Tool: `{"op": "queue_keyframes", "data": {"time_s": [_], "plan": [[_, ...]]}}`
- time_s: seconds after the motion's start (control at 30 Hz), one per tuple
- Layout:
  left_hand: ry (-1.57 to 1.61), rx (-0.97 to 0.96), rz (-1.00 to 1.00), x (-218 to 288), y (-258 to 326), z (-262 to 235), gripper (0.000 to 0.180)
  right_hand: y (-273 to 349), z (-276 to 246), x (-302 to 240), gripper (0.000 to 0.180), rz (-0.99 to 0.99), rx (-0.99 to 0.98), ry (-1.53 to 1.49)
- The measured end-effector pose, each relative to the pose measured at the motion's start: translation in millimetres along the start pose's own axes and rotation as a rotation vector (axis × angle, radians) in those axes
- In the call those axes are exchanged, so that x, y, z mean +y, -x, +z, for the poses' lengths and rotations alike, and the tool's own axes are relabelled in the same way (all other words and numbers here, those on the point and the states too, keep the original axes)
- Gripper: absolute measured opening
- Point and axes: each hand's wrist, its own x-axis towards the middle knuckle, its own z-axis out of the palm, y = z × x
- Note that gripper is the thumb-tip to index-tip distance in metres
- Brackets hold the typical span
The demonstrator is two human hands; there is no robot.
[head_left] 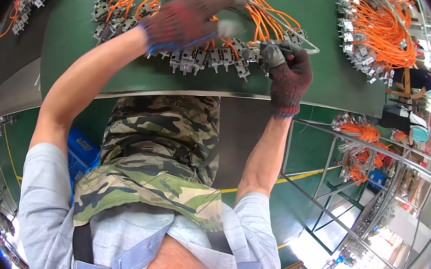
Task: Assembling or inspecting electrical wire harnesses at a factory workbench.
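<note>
The left hand (193, 16), gloved, lay curled over a bundle of orange wires (249, 12) on the green tabletop (77, 46), gripping the strands. The right hand (285, 71), also gloved, was clenched on a grey connector (266, 53) at the row's end. More grey connectors (202, 59) fringed the bundle just beside both hands. Another orange harness (378, 33) lay well apart to the right, above a metal rack (359, 170).
</note>
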Motion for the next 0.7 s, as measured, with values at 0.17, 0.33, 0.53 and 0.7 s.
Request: {"op": "queue_keyframes", "data": {"time_s": [0.17, 0.33, 0.53, 0.7], "plan": [[-0.48, 0.082, 0.111, 3.5, 84.7, 1.8, 0.069, -22.2, 14.5, -7.9, 0.023, 0.109, -0.164, 0.032], [-0.459, 0.201, 0.08, 0.7, 101.4, 31.9, 0.07, -34.0, 15.1, -4.8, 0.023, 0.147, -0.233, 0.154], [-0.44, 0.225, 0.07, -1.9, 102.8, 35.3, 0.071, -38.0, 13.3, -2.8, 0.024, 0.163, -0.269, 0.194], [-0.45, 0.232, 0.054, -1.2, 102.2, 40.0, 0.068, -32.9, 13.7, -2.6, 0.021, 0.128, -0.246, 0.169]]}}
